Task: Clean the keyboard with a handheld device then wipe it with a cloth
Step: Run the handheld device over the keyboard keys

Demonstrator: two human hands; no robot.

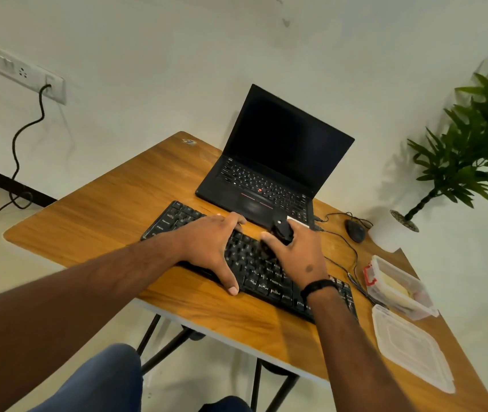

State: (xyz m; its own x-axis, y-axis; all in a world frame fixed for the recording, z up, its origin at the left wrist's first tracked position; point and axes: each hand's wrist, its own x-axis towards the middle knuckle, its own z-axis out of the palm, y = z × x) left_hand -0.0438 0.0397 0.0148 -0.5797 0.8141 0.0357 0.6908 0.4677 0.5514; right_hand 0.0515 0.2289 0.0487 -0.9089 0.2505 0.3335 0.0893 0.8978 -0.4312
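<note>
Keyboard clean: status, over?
Left hand flat on keyboard, steadying. Right hand grips handheld device over keys. Laptop directly behind; nothing blocking.

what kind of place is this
Probably a small home or office workspace: a wooden desk against a plain wall holds an open laptop and an external keyboard, with a potted plant beside it.
</note>
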